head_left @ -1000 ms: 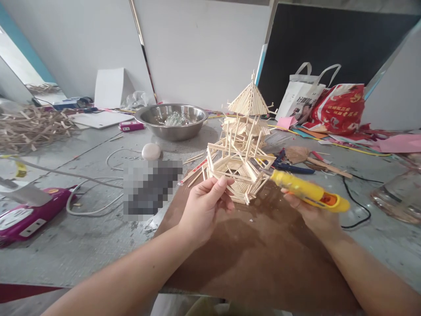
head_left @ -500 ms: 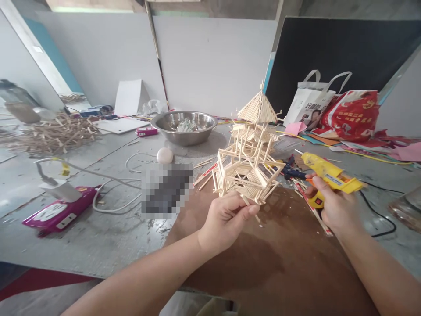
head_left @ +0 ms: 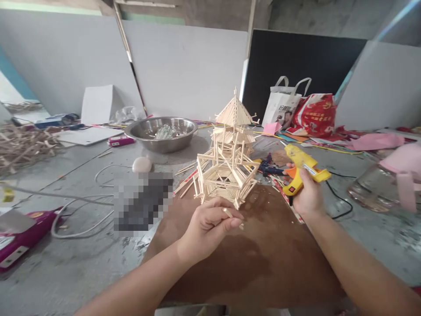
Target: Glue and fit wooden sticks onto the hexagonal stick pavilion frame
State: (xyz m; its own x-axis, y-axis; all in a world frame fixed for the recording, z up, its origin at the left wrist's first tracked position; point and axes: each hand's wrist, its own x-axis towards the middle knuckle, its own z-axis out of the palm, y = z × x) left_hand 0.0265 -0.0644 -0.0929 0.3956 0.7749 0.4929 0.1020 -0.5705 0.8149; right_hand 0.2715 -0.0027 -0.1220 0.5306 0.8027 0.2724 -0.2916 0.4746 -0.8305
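Observation:
A tiered pagoda model of thin wooden sticks (head_left: 230, 162) is held tilted above a brown board (head_left: 256, 250). My left hand (head_left: 207, 226) is closed on a stick at the model's bottom edge. My right hand (head_left: 307, 195) grips a yellow glue gun (head_left: 301, 169), raised to the right of the model with its nozzle away from the sticks. Loose sticks (head_left: 186, 175) lie on the table just left of the model.
A steel bowl (head_left: 161, 131) stands behind the model, with a white egg-shaped object (head_left: 142, 164) near it. A heap of sticks (head_left: 23, 145), a magenta device (head_left: 19, 237) and white cable lie left. Bags (head_left: 302, 114), coloured paper, a blue tool (head_left: 271, 166) and a glass jar (head_left: 371, 188) sit right.
The glue gun has been drawn back from the model's lower edge and lifted to the right. My left hand slid down to the model's bottom edge. The camera view shifted.

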